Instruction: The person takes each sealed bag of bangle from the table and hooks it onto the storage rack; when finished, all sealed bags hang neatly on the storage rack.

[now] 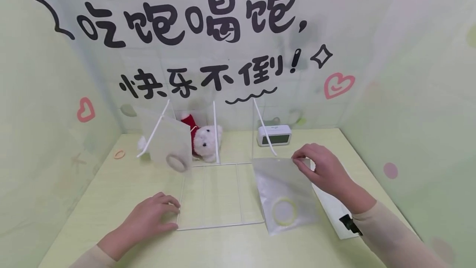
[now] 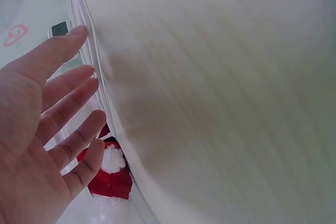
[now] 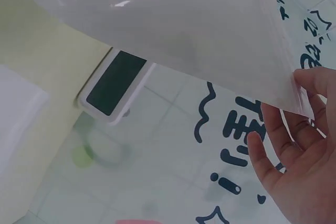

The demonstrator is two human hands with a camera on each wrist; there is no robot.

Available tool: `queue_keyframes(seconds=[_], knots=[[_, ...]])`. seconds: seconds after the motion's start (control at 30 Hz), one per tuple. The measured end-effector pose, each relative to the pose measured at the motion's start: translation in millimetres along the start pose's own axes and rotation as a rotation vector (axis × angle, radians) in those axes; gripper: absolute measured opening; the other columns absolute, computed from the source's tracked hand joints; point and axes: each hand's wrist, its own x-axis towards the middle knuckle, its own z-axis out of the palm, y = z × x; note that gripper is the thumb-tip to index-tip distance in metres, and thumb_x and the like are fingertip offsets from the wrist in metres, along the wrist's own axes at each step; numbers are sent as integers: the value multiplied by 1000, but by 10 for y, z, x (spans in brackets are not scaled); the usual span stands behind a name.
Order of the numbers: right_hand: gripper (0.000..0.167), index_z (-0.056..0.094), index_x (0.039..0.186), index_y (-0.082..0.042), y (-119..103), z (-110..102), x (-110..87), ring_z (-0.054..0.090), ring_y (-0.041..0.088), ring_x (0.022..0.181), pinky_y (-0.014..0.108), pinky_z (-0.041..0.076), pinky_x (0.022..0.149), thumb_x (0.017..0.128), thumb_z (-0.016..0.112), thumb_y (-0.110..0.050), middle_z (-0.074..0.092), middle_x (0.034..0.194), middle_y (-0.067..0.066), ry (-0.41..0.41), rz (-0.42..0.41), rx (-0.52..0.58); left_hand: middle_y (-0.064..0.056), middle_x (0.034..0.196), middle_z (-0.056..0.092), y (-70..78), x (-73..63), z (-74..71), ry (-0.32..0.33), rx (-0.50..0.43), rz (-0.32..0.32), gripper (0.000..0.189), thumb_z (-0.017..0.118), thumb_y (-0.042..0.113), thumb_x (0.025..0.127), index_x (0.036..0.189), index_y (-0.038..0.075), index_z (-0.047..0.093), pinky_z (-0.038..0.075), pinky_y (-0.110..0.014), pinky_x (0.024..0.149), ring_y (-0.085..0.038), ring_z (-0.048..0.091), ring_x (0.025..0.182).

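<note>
My right hand (image 1: 325, 173) pinches the top corner of a translucent plastic bag (image 1: 277, 185) between thumb and fingers. A yellow ring (image 1: 274, 213) shows at the lower part of this bag, which hangs at the right side of a white wire rack (image 1: 219, 226). In the right wrist view the pinched bag edge (image 3: 294, 93) runs into the fingers. My left hand (image 1: 150, 216) is at the rack's left side, fingertips right at the base wire; the left wrist view shows its fingers spread and relaxed. Another translucent bag (image 1: 160, 135), with a greyish ring low on it, stands at the rack's left.
Behind the rack lies a white plush toy (image 1: 206, 139) with red fabric. A white digital clock (image 1: 274, 135) stands at the back right. A small orange ring (image 1: 119, 154) lies back left. Under my right forearm are a white sheet (image 1: 332, 214) and a black piece (image 1: 348, 223).
</note>
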Motion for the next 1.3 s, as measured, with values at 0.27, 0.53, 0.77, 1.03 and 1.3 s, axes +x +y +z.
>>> queue_keyframes(seconds=[0.27,0.53,0.77,1.03,1.3], knots=[[9,73,96,-18,-195,-143,109,62,7,85,28,47,83,91,74,-10,70,89,-14,7,-10,12,16,113,71,-8,-13,4,-12,-2,-12,31,89,41,73,97,25,80,60,-33,80,-11,62,101],[7,72,96,-16,-370,-319,245,63,8,90,27,46,88,90,75,-13,70,92,-13,-15,-35,32,16,113,71,-13,-5,-2,-18,4,-21,32,89,42,73,98,24,80,60,-33,80,-11,62,101],[14,71,97,-21,-557,-430,305,61,5,90,23,45,88,103,61,-29,68,94,-16,-28,-76,83,15,114,71,-1,-14,-14,-39,-7,-31,31,89,41,74,99,24,80,60,-33,80,-12,62,102],[6,71,97,-18,-723,-554,465,61,6,90,22,44,89,100,66,-19,68,94,-16,6,-183,174,15,114,71,11,-18,-11,-25,0,-31,31,89,41,73,98,24,80,60,-34,80,-12,63,100],[5,72,96,-16,-856,-651,646,61,9,90,23,44,90,95,69,-12,70,92,-12,47,-218,208,15,113,71,28,-12,-22,-12,3,-21,31,89,42,73,97,24,80,59,-34,78,-12,62,99]])
